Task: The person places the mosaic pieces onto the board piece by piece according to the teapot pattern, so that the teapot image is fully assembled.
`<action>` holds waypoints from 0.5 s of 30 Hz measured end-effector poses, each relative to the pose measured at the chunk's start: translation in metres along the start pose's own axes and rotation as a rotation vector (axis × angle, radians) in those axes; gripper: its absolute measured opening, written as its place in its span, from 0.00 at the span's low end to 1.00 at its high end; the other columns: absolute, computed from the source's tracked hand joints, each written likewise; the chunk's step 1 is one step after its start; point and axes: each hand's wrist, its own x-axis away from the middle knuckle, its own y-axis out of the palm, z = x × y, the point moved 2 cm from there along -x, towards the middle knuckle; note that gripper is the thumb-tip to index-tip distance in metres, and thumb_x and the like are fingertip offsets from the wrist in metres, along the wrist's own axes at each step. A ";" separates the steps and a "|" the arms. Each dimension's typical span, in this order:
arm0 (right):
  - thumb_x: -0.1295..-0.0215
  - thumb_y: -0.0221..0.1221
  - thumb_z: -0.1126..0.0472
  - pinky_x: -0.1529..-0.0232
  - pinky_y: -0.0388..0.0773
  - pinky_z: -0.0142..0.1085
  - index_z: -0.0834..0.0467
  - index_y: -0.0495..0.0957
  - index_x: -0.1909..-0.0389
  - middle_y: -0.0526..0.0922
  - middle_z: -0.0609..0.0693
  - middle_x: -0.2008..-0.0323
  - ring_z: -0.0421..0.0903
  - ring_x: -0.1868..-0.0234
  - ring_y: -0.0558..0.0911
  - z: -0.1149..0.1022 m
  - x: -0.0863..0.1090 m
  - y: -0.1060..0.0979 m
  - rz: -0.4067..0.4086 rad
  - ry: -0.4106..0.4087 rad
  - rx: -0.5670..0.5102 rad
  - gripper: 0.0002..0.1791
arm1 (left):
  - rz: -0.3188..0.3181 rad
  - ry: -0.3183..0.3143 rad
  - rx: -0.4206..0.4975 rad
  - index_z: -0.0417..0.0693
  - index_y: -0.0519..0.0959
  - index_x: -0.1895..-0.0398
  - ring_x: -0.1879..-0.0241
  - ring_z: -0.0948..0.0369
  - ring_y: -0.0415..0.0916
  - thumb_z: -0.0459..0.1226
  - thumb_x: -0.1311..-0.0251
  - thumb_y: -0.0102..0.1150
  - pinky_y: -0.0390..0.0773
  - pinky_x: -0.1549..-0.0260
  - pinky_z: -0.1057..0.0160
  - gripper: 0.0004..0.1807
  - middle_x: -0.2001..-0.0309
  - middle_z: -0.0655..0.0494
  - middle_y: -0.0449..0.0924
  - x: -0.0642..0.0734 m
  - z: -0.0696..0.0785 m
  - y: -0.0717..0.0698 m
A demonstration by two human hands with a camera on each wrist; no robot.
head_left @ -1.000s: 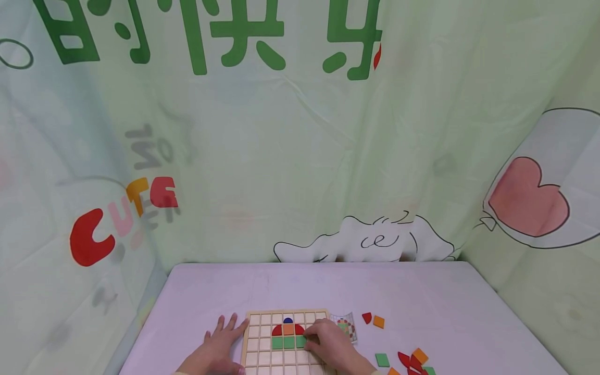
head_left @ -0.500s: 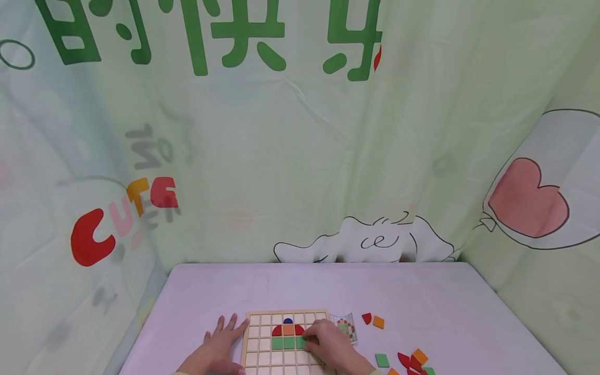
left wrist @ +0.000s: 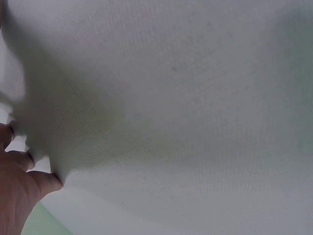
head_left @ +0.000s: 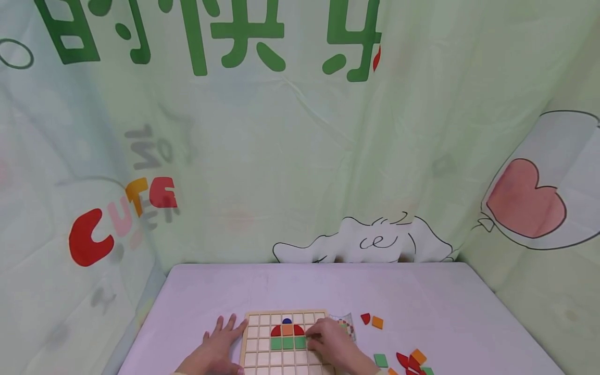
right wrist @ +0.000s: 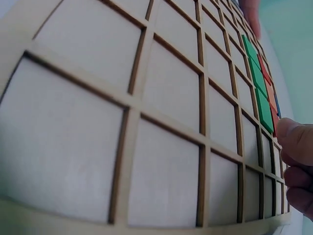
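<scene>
A wooden grid board point(head_left: 251, 359) lies on the table. In it sit a dark blue rounded piece point(head_left: 287, 321), an orange square point(head_left: 287, 329) between two red quarter-round pieces point(head_left: 276, 330), and a row of green squares point(head_left: 288, 342). My left hand point(head_left: 216, 344) rests with spread fingers at the board's left edge; the left wrist view shows its fingertips on the pale cloth. My right hand point(head_left: 330, 341) is over the board's right part, fingers curled. In the right wrist view its thumb tip point(right wrist: 286, 126) is right at the red piece's edge; I cannot tell whether it pinches anything.
A small printed pattern card point(head_left: 348, 325) lies beside the board, partly behind my right hand. Right of it are a red piece point(head_left: 365, 318) and an orange square point(head_left: 377, 323). Nearer me lie a green square point(head_left: 380, 360) and a pile of red, orange and green pieces point(head_left: 412, 362).
My right hand has shifted slightly right, showing more of the right-hand red piece and green square. My left hand has stayed in place.
</scene>
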 end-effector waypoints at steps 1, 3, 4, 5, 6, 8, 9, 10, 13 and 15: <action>0.36 0.69 0.61 0.56 0.83 0.37 0.58 0.90 0.57 0.86 0.43 0.63 0.36 0.63 0.76 0.001 0.001 -0.001 0.000 0.008 -0.002 0.09 | -0.001 -0.001 0.000 0.46 0.65 0.24 0.22 0.26 0.38 0.42 0.64 0.85 0.46 0.35 0.18 0.58 0.21 0.31 0.53 0.000 0.000 0.000; 0.36 0.68 0.62 0.56 0.83 0.37 0.58 0.89 0.57 0.85 0.43 0.64 0.37 0.63 0.75 0.002 0.003 -0.004 -0.003 0.035 -0.019 0.08 | -0.002 -0.001 -0.001 0.47 0.65 0.23 0.22 0.26 0.38 0.43 0.65 0.85 0.46 0.35 0.18 0.59 0.21 0.31 0.53 0.000 0.000 0.000; 0.36 0.68 0.62 0.56 0.83 0.38 0.58 0.89 0.57 0.84 0.43 0.64 0.38 0.63 0.74 0.003 0.005 -0.006 -0.006 0.046 -0.026 0.08 | -0.003 -0.001 -0.001 0.47 0.65 0.23 0.22 0.26 0.38 0.43 0.65 0.85 0.46 0.35 0.18 0.59 0.21 0.31 0.53 -0.001 -0.001 0.000; 0.35 0.67 0.62 0.56 0.83 0.39 0.58 0.89 0.56 0.84 0.43 0.64 0.38 0.63 0.75 0.004 0.006 -0.007 -0.009 0.062 -0.037 0.09 | -0.005 0.000 -0.002 0.46 0.65 0.23 0.22 0.26 0.38 0.43 0.65 0.85 0.46 0.35 0.17 0.59 0.21 0.30 0.53 -0.001 -0.001 0.000; 0.35 0.67 0.63 0.55 0.84 0.40 0.58 0.89 0.56 0.84 0.43 0.63 0.39 0.63 0.75 0.006 0.007 -0.009 -0.006 0.069 -0.041 0.09 | -0.005 0.003 -0.004 0.46 0.65 0.23 0.23 0.25 0.39 0.43 0.65 0.85 0.46 0.35 0.17 0.60 0.22 0.30 0.53 -0.001 -0.002 0.000; 0.36 0.67 0.64 0.54 0.85 0.43 0.59 0.89 0.56 0.85 0.44 0.63 0.40 0.63 0.76 0.008 0.010 -0.014 0.001 0.084 -0.045 0.09 | -0.016 0.005 -0.013 0.46 0.64 0.23 0.23 0.25 0.38 0.44 0.65 0.85 0.46 0.35 0.17 0.61 0.21 0.29 0.52 -0.002 -0.003 0.000; 0.36 0.68 0.64 0.54 0.85 0.43 0.59 0.89 0.56 0.85 0.44 0.63 0.40 0.63 0.76 0.010 0.012 -0.016 0.008 0.088 -0.042 0.09 | -0.017 0.006 -0.012 0.46 0.63 0.23 0.23 0.25 0.38 0.45 0.66 0.85 0.46 0.35 0.17 0.61 0.22 0.29 0.52 -0.002 -0.004 0.000; 0.37 0.68 0.64 0.54 0.86 0.43 0.60 0.89 0.56 0.85 0.44 0.64 0.40 0.63 0.76 0.011 0.013 -0.018 0.017 0.091 -0.037 0.09 | -0.017 0.006 -0.012 0.45 0.63 0.23 0.23 0.25 0.38 0.45 0.66 0.85 0.46 0.35 0.17 0.62 0.22 0.29 0.52 -0.003 -0.004 0.000; 0.38 0.69 0.64 0.55 0.86 0.42 0.59 0.89 0.56 0.85 0.43 0.64 0.40 0.63 0.77 0.018 0.020 -0.025 0.038 0.105 -0.040 0.10 | -0.015 0.008 -0.022 0.46 0.63 0.23 0.23 0.25 0.38 0.45 0.66 0.85 0.47 0.35 0.17 0.62 0.22 0.29 0.52 -0.002 -0.004 0.000; 0.39 0.70 0.64 0.57 0.86 0.39 0.59 0.89 0.56 0.85 0.43 0.65 0.40 0.63 0.77 0.023 0.024 -0.029 0.055 0.107 -0.051 0.10 | -0.003 0.009 -0.022 0.45 0.65 0.23 0.23 0.25 0.40 0.44 0.66 0.85 0.47 0.35 0.17 0.60 0.22 0.30 0.53 -0.002 -0.003 0.000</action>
